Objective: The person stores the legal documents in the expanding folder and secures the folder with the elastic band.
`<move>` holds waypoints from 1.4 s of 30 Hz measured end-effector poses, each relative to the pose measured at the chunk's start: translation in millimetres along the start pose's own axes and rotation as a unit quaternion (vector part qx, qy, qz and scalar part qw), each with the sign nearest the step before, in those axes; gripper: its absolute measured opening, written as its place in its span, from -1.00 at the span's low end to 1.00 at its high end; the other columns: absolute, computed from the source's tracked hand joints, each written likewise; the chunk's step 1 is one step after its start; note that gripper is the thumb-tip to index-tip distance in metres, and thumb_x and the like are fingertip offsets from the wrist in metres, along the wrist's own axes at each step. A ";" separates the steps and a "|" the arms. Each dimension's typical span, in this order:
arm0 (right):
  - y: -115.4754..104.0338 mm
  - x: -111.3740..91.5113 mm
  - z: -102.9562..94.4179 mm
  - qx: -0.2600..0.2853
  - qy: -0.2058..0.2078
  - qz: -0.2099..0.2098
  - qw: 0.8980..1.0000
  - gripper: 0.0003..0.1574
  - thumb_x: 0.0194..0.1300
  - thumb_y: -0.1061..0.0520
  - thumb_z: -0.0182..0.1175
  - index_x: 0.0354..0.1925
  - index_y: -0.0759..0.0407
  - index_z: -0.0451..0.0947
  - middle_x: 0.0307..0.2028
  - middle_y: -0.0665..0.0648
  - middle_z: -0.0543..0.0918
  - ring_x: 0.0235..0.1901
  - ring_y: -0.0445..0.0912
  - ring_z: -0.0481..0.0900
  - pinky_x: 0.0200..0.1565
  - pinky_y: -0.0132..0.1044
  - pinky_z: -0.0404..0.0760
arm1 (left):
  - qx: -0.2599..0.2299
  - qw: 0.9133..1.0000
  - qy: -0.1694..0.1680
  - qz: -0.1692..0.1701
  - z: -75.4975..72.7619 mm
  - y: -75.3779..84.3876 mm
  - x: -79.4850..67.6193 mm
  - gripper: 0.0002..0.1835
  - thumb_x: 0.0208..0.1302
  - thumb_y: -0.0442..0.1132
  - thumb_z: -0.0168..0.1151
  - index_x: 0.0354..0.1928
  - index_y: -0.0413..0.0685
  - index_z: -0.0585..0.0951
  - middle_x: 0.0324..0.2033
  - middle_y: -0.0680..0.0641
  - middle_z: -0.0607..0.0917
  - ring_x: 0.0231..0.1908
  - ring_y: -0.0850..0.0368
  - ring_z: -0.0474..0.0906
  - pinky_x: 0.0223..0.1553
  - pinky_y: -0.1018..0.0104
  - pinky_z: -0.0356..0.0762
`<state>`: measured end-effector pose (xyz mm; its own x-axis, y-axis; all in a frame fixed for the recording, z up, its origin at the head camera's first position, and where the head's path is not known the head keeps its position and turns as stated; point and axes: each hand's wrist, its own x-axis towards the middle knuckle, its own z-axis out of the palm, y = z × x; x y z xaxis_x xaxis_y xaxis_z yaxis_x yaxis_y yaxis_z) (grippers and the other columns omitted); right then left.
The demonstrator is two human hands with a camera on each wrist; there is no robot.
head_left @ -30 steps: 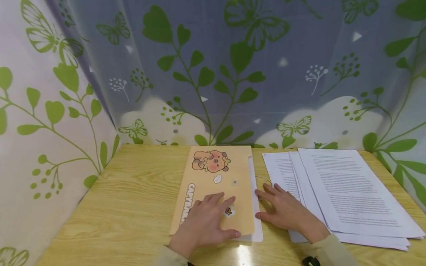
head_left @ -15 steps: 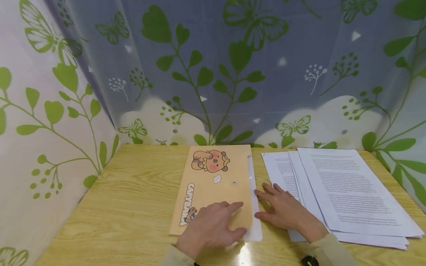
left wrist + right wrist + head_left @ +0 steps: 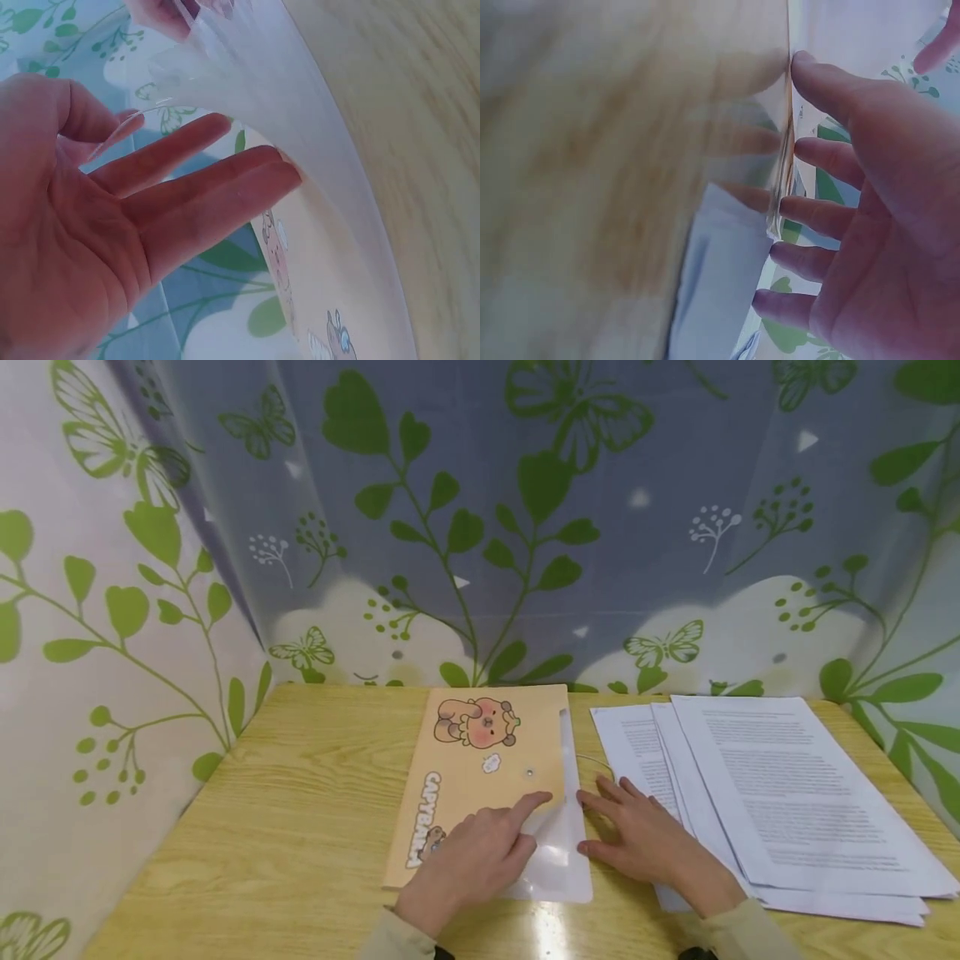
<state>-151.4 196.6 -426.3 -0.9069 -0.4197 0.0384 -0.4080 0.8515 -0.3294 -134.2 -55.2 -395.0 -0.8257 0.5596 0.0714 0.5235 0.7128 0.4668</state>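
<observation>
An orange folder (image 3: 465, 793) with a capybara drawing and lettering lies on the wooden table. Near its lower right corner, my left hand (image 3: 468, 860) pinches the edge of the cover between thumb and index finger. The cover is lifted there, baring a translucent plastic sheet (image 3: 558, 860) beneath. In the left wrist view the other fingers of the left hand (image 3: 142, 217) extend loosely beside the raised plastic. Spread at the folder's right edge, my right hand (image 3: 645, 835) rests with relaxed fingers. Its fingertips (image 3: 806, 150) touch down along that edge in the right wrist view.
Several loose printed sheets (image 3: 795, 785) lie overlapping on the right of the table (image 3: 300, 827), partly beneath the right hand. A thin cord loop (image 3: 596, 762) sticks out from the folder's right side. Leaf-patterned curtains (image 3: 480, 527) stand behind and at both sides.
The left hand first slid down toward the folder's lower right corner. Its thumb and index finger now pinch the cover, whose corner has come up. The right hand has stayed in place.
</observation>
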 end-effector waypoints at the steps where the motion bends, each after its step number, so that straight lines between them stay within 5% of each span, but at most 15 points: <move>1: 0.1 -1.6 0.2 0.003 0.000 0.000 1.000 -0.17 0.26 -0.25 0.37 0.36 0.11 0.52 0.39 0.51 0.39 0.31 0.60 0.34 0.08 0.56 0.46 | -0.004 1.000 -0.001 0.003 -0.3 -0.9 0.0 -0.48 0.49 -0.25 -0.03 0.44 0.21 0.41 -0.61 0.17 0.42 -0.62 0.35 0.28 -0.54 0.46 0.34; 7: -2.1 -11.6 1.7 0.024 0.005 0.003 1.000 -0.17 0.24 -0.28 0.38 0.35 0.08 0.53 0.39 0.50 0.41 0.32 0.61 0.32 0.09 0.59 0.42 | -0.037 0.999 0.001 0.001 -5.3 -5.6 -0.5 -0.55 0.50 -0.29 -0.06 0.31 0.16 0.58 -0.52 0.08 0.54 -0.47 0.31 0.39 -0.35 0.46 0.42; 13: -5.7 -15.2 2.4 0.023 0.014 0.004 1.000 -0.20 0.26 -0.30 0.36 0.33 0.06 0.56 0.37 0.46 0.45 0.31 0.58 0.35 0.09 0.59 0.42 | -0.085 0.995 0.008 -0.045 -8.6 -5.8 0.0 -0.59 0.44 -0.17 0.02 0.24 0.11 0.64 -0.65 0.14 0.35 -0.69 0.34 0.21 -0.63 0.43 0.29; 20: -6.3 -15.1 4.0 0.010 0.002 0.010 1.000 -0.19 0.23 -0.28 0.39 0.33 0.05 0.55 0.38 0.46 0.44 0.32 0.58 0.35 0.10 0.58 0.44 | -0.106 0.989 0.058 -0.082 -7.7 -7.4 0.3 -0.77 0.42 -0.17 0.23 0.07 0.12 0.62 -0.65 0.12 0.41 -0.61 0.30 0.34 -0.58 0.40 0.38; 26: -6.5 -14.9 4.5 0.008 -0.003 0.009 1.000 -0.19 0.23 -0.28 0.39 0.34 0.04 0.55 0.39 0.46 0.43 0.32 0.57 0.34 0.10 0.57 0.44 | -0.102 0.986 0.113 -0.070 -9.5 -10.1 -0.7 -0.77 0.31 -0.31 0.20 -0.05 0.10 0.66 -0.24 -0.02 0.76 -0.34 0.21 0.52 -0.29 0.38 0.51; 32: -6.7 -14.8 4.3 0.011 -0.001 0.007 1.000 -0.19 0.23 -0.27 0.39 0.33 0.05 0.55 0.39 0.45 0.43 0.32 0.57 0.35 0.09 0.58 0.44 | -0.117 0.979 0.136 -0.096 -15.9 -8.8 -3.3 -0.63 0.23 -0.34 0.21 0.06 0.06 0.75 0.06 -0.08 0.77 -0.11 0.09 0.60 -0.01 0.16 0.60; 35: -6.5 -14.8 4.2 0.013 0.000 0.007 1.000 -0.19 0.22 -0.25 0.40 0.33 0.05 0.55 0.39 0.45 0.43 0.32 0.57 0.35 0.09 0.58 0.44 | -0.126 0.974 0.142 -0.123 -20.1 -6.7 -3.4 -0.61 0.19 -0.31 0.24 0.06 0.09 0.76 -0.01 -0.06 0.79 -0.20 0.16 0.59 -0.07 0.21 0.58; 38: -6.3 -14.8 4.0 0.016 -0.001 0.008 1.000 -0.19 0.21 -0.25 0.41 0.33 0.06 0.55 0.39 0.45 0.43 0.32 0.57 0.35 0.09 0.58 0.43 | -0.140 0.969 0.139 -0.150 -24.3 -4.6 -3.5 -0.67 0.21 -0.22 0.28 0.02 0.15 0.78 -0.25 -0.07 0.81 -0.50 0.20 0.45 -0.35 0.29 0.51; 42: -6.0 -14.7 3.4 0.019 -0.005 0.008 1.000 -0.19 0.22 -0.25 0.41 0.34 0.06 0.54 0.39 0.45 0.42 0.32 0.57 0.34 0.09 0.59 0.43 | -0.155 0.962 0.156 -0.162 -28.2 -3.3 -4.3 -0.80 0.27 -0.16 0.34 -0.08 0.17 0.79 -0.18 -0.06 0.81 -0.32 0.14 0.59 -0.21 0.19 0.56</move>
<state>-135.2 196.6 -428.0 -0.9124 -0.4086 0.0241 -0.3884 0.8456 -0.3661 -138.3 -71.9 -372.0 -0.9832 0.1401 0.1169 0.1800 0.6402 0.7468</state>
